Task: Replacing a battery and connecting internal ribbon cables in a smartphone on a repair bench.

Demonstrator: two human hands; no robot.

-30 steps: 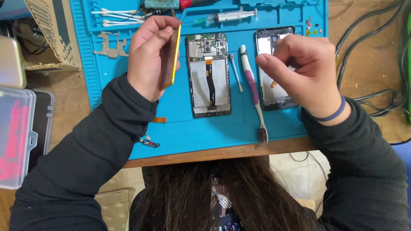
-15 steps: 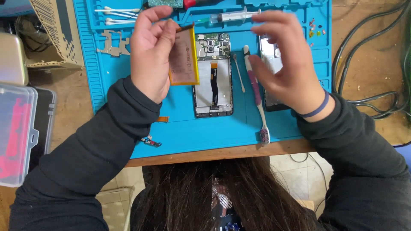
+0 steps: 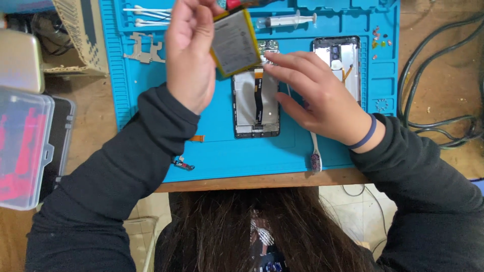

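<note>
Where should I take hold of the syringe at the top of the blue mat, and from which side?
Take the syringe across its clear barrel, with the grip coming straight down from above. It lies flat and sideways in a mat groove, needle end toward the battery in the left hand, so the barrel's two long sides are free. The thin plunger end looks less steady.

Wooden counter (image 3: 443, 65), worn and scuffed. Covered across the middle by a blue work mat (image 3: 222, 151) reaching the near edge. At the left edge, a clear plastic box (image 3: 22, 146) with pink contents, beside a woven basket (image 3: 80, 35). On the right, coiled dark cables (image 3: 433, 121).
</note>
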